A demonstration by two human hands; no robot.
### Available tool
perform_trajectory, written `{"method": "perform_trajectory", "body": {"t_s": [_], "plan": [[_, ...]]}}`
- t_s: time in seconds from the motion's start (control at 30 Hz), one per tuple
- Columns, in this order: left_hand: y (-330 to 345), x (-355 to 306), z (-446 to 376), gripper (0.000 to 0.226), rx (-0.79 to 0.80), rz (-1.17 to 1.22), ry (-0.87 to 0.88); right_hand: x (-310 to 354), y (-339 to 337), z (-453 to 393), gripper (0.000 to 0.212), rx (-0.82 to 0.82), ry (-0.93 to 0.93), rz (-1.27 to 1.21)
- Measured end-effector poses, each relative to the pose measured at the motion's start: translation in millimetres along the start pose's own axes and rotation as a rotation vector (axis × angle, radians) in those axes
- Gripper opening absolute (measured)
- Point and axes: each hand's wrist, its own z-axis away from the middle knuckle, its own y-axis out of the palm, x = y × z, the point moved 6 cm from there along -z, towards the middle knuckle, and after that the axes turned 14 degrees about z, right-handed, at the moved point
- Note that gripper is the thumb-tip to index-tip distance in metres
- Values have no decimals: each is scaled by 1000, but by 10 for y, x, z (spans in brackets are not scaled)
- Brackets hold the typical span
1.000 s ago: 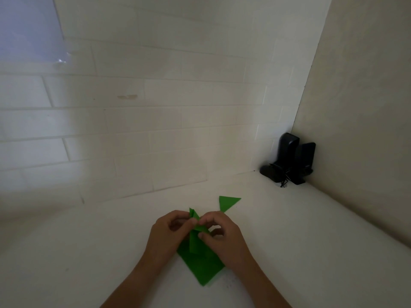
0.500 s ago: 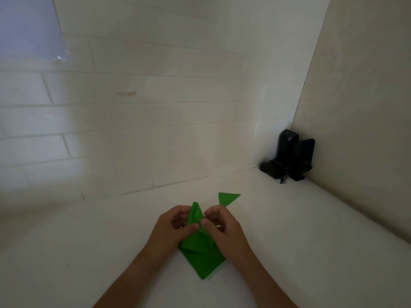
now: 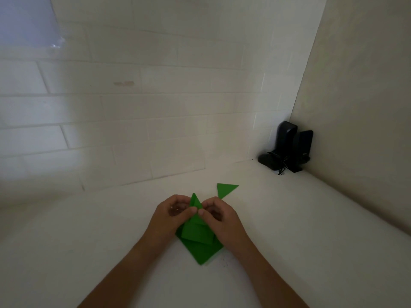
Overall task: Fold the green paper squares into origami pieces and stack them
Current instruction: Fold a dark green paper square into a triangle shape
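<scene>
Pinching the folded green paper (image 3: 195, 230) at lower centre, left hand (image 3: 169, 216) and right hand (image 3: 222, 218) curl fingers round it; green triangle (image 3: 225, 189) lies just beyond.

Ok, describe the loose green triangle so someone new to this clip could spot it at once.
Start at the dark speakers in the far right corner and come back along the white counter toward the hands. The small folded triangle lies flat just beyond the right hand. Unlike the paper being folded, nothing grips it.
</scene>
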Motion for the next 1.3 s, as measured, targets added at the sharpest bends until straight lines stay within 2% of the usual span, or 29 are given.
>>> {"method": "perform_trajectory", "body": {"t_s": [0.2,0.33,0.43,0.6,0.77,1.0,1.3], "plan": [[24,-15,-1,25,-2,71,-15,11,-7,-12,12,23,54,-48],[93,4,21,29,87,46,-34,45,-30,11,21,52,72,-62],[101,9,24,33,90,32,-39,18,-44,17,22,25,113,-115],[117,28,24,25,115,-72,-11,-30,-38,24,35,-7,194,-264],[112,-45,23,24,105,-24,41,-71,-16,9,21,5,218,-308],[112,-89,30,22,143,11,76,-37,-24,39,20,36,240,-352],[122,-78,41,27,162,23,72,-5,-34,63,19,0,238,-369]]}}
